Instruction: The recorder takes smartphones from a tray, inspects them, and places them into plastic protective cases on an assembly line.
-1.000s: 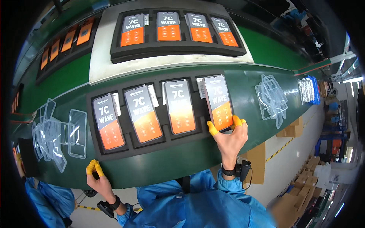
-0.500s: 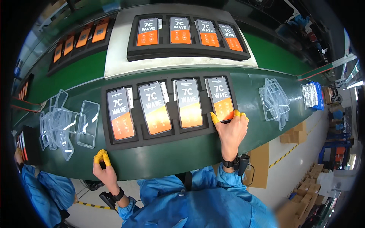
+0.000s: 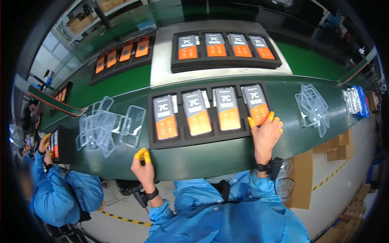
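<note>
A black foam tray [image 3: 210,139] lies on the green bench before me, with several smartphones set in its slots. Their screens carry grey-and-orange printed film. At the tray's right end, my right hand [image 3: 266,135] is closed around the lower end of the rightmost smartphone [image 3: 255,99], thumb on its left edge and fingers at its right. That phone's bottom edge is hidden by the hand. My left hand [image 3: 144,168] hovers by the bench's front edge, left of the tray, its fingertips pinched together with nothing visible in them. Both hands wear yellow finger cots.
Clear phone cases lie in a left pile [image 3: 99,129] and a right pile [image 3: 312,107]. Beyond, a second phone tray [image 3: 227,65] sits on a pale metal plate [image 3: 162,75], beside a tray of orange phones [image 3: 121,69]. A co-worker in blue [image 3: 60,194] handles another tray at far left.
My view has swung left, so the bench appears farther right and more of the co-worker shows. My right hand keeps its hold on the smartphone; my left stays pinched near the bench edge.
</note>
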Available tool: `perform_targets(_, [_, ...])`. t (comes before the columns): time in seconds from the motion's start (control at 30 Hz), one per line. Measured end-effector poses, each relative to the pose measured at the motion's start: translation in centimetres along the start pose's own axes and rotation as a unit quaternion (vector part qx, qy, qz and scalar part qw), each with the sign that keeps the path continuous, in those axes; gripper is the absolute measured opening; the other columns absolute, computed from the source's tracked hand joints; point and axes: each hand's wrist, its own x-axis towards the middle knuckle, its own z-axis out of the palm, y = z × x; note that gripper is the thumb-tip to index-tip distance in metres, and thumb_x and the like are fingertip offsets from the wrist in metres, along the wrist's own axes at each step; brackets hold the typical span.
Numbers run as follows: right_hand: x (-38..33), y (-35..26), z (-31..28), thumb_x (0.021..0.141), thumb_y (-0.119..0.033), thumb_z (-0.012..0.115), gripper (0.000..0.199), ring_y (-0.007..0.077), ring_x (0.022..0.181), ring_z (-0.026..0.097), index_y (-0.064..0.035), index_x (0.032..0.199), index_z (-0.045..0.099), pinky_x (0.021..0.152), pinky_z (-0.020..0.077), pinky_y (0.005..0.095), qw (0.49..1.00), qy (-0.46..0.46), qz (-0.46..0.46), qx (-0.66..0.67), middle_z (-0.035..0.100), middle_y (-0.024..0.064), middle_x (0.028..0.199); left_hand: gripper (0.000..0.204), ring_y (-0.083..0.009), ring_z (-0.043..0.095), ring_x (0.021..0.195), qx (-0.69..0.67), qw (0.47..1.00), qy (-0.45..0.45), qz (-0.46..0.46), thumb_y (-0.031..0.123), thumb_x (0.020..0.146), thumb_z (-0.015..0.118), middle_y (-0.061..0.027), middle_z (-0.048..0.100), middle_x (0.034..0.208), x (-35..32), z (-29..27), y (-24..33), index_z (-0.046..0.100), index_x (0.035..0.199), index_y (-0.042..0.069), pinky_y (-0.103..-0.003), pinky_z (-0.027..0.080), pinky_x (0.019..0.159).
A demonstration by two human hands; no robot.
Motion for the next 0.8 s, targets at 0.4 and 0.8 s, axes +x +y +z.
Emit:
perform_targets(0.4, [-1.1, 0.7, 0.7, 0.094, -0.034, 0.063, 0.046, 0.0344, 0.096, 0.057, 0.0037, 0.120, 0.064, 0.077, 0.0485, 0.0462, 0.997, 0.078, -0.019, 0.009, 0.059, 0.0158, 0.103, 0.016, -0.0157, 0.065, 0.074, -0.055, 0.998, -0.005, -0.028, -0.003, 0.088, 0.066, -0.0116, 0.072, 0.090, 0.2, 0.6, -0.4, 0.071, 0.104, -0.004, -0.028, 0.052, 0.072])
perform_targets(0.8, [6.6, 7.2, 5.0, 0.092, -0.022, 0.052, 0.040, 0.0446, 0.109, 0.062, 0.0100, 0.114, 0.063, 0.092, 0.0490, 0.0445, 0.965, -0.131, 0.031, 0.226, 0.066, 0.0310, 0.113, 0.045, -0.0471, 0.060, 0.108, 0.101, 0.972, -0.170, -0.123, 0.030, 0.099, 0.050, -0.0312, 0.065, 0.113, 6.6, 3.5, 3.8, 0.060, 0.124, -0.006, -0.049, 0.047, 0.091])
